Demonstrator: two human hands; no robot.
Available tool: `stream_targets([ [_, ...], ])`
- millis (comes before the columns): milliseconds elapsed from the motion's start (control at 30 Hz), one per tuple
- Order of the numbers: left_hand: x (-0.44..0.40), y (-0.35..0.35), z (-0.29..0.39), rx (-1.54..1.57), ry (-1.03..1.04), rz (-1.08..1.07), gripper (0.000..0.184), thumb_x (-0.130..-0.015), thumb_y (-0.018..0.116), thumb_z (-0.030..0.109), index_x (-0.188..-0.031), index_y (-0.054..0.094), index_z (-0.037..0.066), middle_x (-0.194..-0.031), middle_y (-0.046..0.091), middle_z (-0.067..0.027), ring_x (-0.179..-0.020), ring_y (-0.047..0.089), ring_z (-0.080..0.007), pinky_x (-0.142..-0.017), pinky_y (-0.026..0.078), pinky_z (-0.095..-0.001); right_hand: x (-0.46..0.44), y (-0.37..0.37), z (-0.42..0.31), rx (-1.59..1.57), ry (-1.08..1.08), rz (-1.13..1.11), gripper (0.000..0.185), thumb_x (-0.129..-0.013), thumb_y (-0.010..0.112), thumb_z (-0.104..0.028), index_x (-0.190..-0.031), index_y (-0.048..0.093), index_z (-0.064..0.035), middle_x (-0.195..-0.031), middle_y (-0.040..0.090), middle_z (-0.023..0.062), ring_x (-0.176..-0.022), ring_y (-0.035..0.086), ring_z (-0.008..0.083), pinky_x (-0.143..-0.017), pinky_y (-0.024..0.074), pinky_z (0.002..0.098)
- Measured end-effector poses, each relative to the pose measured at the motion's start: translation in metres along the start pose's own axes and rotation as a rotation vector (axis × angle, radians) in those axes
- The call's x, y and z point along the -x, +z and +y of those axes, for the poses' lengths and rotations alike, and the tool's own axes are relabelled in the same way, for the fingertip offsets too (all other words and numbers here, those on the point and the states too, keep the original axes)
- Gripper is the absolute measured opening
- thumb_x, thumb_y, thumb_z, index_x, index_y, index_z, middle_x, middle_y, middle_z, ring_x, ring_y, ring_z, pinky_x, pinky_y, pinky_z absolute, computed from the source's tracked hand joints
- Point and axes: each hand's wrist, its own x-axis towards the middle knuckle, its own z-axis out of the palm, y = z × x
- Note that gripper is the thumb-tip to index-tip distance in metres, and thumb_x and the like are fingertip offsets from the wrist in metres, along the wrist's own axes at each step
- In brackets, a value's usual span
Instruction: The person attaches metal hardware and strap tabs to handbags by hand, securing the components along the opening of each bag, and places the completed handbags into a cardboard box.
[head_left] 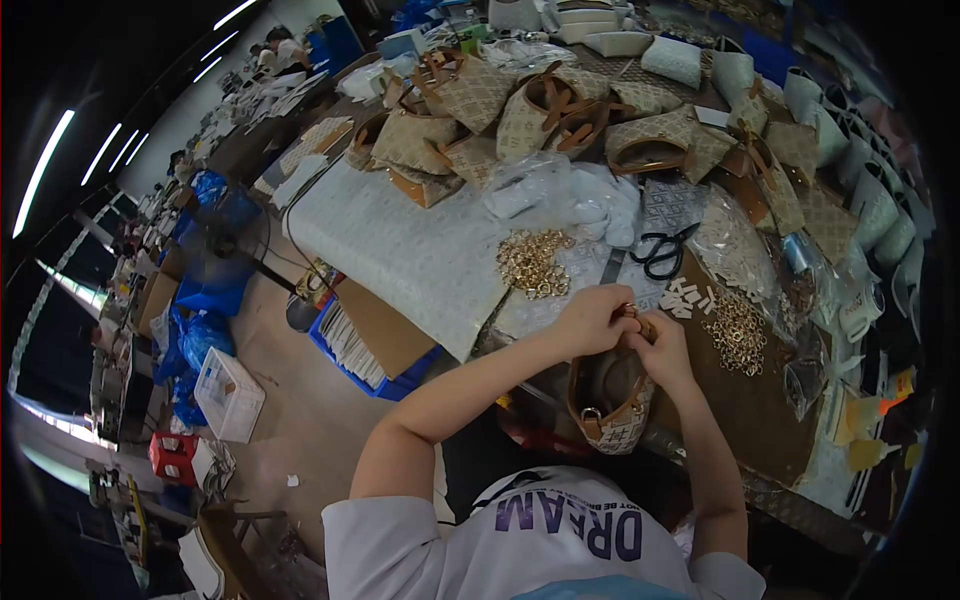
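Note:
My left hand (597,322) and my right hand (662,345) meet at the upper rim of a small patterned bag (622,427) with brown trim. The fingers of both are closed around the brown edge, close together; the small part between the fingertips is too hidden to make out. The bag hangs open at the table's front edge, and a metal ring shows on its near side. Beyond my left hand lies a pile of gold rings (535,262). Black scissors (664,254) rest past my hands, beside white strips (688,298).
More gold rings (736,336) lie at the right. Several patterned bags (420,140) cover the back of the table (390,250). Plastic bags (570,195) lie in the middle. A blue crate (350,345) stands below the left edge. Glue bottles (865,415) stand far right.

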Motion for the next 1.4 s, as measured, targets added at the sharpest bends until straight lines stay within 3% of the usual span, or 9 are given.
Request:
stream_targets([
  [167, 0.017, 0.013, 0.030, -0.227, 0.302, 0.208, 0.019, -0.074, 0.064, 0.005, -0.091, 0.056, 0.007, -0.080, 0.054, -0.0117, -0.078, 0.056, -0.0340, -0.063, 0.046, -0.0424, 0.013, -0.003, -0.017, 0.072, -0.129, 0.167, 0.015, -0.072, 0.066, -0.007, -0.085, 0.063, -0.0017, -0.082, 0.059, 0.0148, -0.078, 0.061, 0.0360, -0.066, 0.0493, 0.0403],
  [300, 0.028, -0.018, 0.077, -0.212, 0.569, 0.215, 0.027, -0.072, 0.076, 0.008, -0.097, 0.067, 0.008, -0.089, 0.063, -0.0082, -0.073, 0.063, -0.0274, -0.062, 0.050, -0.0342, 0.043, -0.055, -0.083, 0.534, -0.518, 0.220, 0.032, -0.067, 0.072, -0.011, -0.096, 0.059, -0.0117, -0.107, 0.058, 0.0018, -0.086, 0.061, 0.0215, -0.071, 0.0517, 0.0346],
  [467, 0.054, -0.049, 0.107, -0.002, 0.750, 0.437, 0.009, -0.093, 0.056, 0.009, -0.097, 0.062, 0.003, -0.094, 0.061, -0.0142, -0.081, 0.061, -0.0262, -0.065, 0.050, -0.0349, 0.119, -0.135, -0.120, 0.696, -0.398, 0.449, 0.045, -0.073, 0.065, -0.003, -0.116, 0.055, -0.0130, -0.133, 0.052, 0.0066, -0.076, 0.066, 0.0240, -0.061, 0.0542, 0.0313],
  [567, 0.014, -0.041, 0.116, 0.178, 0.669, 0.477, 0.008, -0.093, 0.056, 0.008, -0.096, 0.062, 0.003, -0.093, 0.061, -0.0143, -0.081, 0.060, -0.0264, -0.066, 0.050, -0.0349, 0.178, -0.187, -0.129, 0.652, -0.504, 0.840, 0.057, -0.074, 0.052, 0.010, -0.126, 0.055, -0.0125, -0.131, 0.054, 0.0100, -0.097, 0.066, 0.0282, -0.063, 0.0587, 0.0336],
  [700, -0.017, -0.006, 0.145, 0.276, 0.629, 0.330, 0.008, -0.093, 0.056, 0.007, -0.096, 0.061, 0.002, -0.093, 0.061, -0.0144, -0.080, 0.060, -0.0267, -0.066, 0.050, -0.0349, 0.300, -0.236, -0.177, -0.274, -0.100, 1.193, 0.039, -0.086, 0.035, 0.007, -0.118, 0.057, 0.0023, -0.115, 0.062, 0.0141, -0.091, 0.068, 0.0253, -0.072, 0.0619, 0.0340],
  [933, -0.042, 0.063, 0.189, 0.346, 0.646, 0.059, 0.008, -0.093, 0.056, 0.006, -0.095, 0.061, 0.001, -0.092, 0.061, -0.0145, -0.079, 0.060, -0.0272, -0.067, 0.049, -0.0349, 0.519, -0.286, -0.235, 0.444, -0.415, 2.057, 0.027, -0.096, 0.044, 0.000, -0.119, 0.055, 0.0063, -0.113, 0.061, 0.0163, -0.095, 0.066, 0.0254, -0.083, 0.0585, 0.0340],
  [1067, -0.050, 0.090, 0.205, 0.343, 0.654, -0.027, 0.007, -0.092, 0.055, 0.005, -0.095, 0.061, 0.000, -0.091, 0.061, -0.0146, -0.078, 0.059, -0.0274, -0.067, 0.049, -0.0348, 0.652, -0.286, -0.263, 1.728, -0.086, 2.304, 0.027, -0.091, 0.055, 0.000, -0.116, 0.065, -0.0024, -0.110, 0.065, 0.0077, -0.093, 0.064, 0.0173, -0.076, 0.0515, 0.0267],
  [1167, -0.059, 0.113, 0.206, 0.332, 0.687, -0.074, 0.007, -0.092, 0.055, 0.004, -0.094, 0.060, -0.001, -0.090, 0.060, -0.0147, -0.078, 0.059, -0.0276, -0.067, 0.049, -0.0348, 0.708, -0.260, -0.258, 1.945, 0.137, 2.420, 0.033, -0.084, 0.060, 0.004, -0.116, 0.065, -0.0029, -0.115, 0.062, 0.0114, -0.099, 0.062, 0.0201, -0.080, 0.0516, 0.0306],
  [1400, -0.130, 0.131, 0.175, 0.142, 0.566, -0.110, 0.012, -0.090, 0.058, 0.009, -0.095, 0.063, 0.000, -0.094, 0.063, -0.0170, -0.086, 0.062, -0.0334, -0.074, 0.050, -0.0353, 0.880, -0.281, -0.144, 1.340, 1.249, 1.991, 0.028, -0.089, 0.054, 0.003, -0.115, 0.063, 0.0002, -0.118, 0.061, 0.0131, -0.105, 0.061, 0.0216, -0.088, 0.0498, 0.0309],
])
